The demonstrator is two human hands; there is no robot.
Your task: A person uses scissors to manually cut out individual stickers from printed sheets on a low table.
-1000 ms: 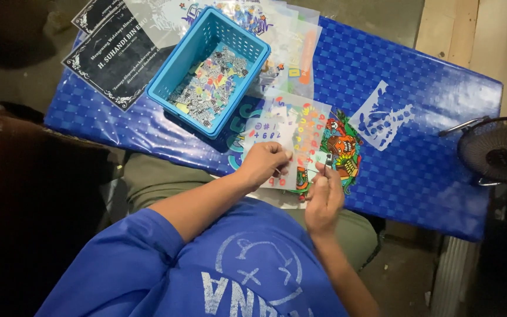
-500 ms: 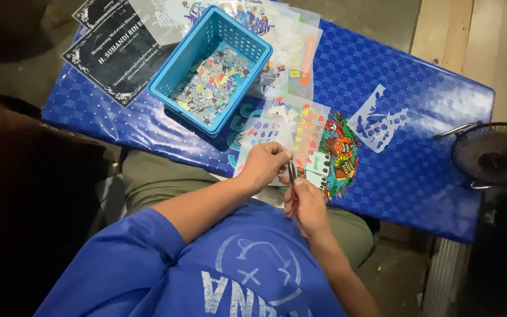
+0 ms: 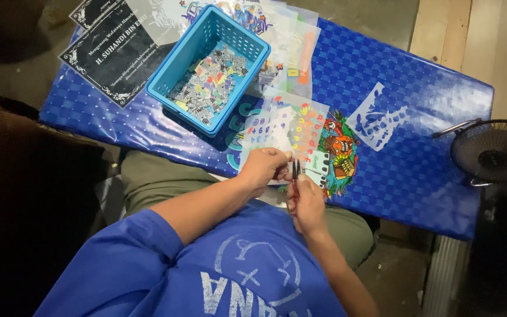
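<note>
My left hand [image 3: 263,167] pinches the near edge of a transparent sheet of colourful stickers [image 3: 289,126] lying on the blue table [image 3: 418,147]. My right hand [image 3: 306,202] sits just beside it, closed around thin dark tweezers [image 3: 295,169] that point up. Their tips meet the sheet's edge right next to my left fingertips. Both hands hover at the table's near edge, above my lap.
A blue plastic basket [image 3: 239,73] full of small cut sticker pieces stands at the back left. A black printed card [image 3: 115,50] lies left of it, with more clear sheets [image 3: 291,44] behind. A small black fan [image 3: 494,152] stands at the right.
My right hand has drawn left and back from the sheet's right side to meet my left hand, bringing the tweezers up to the sheet's near edge. My left hand has stayed put.
</note>
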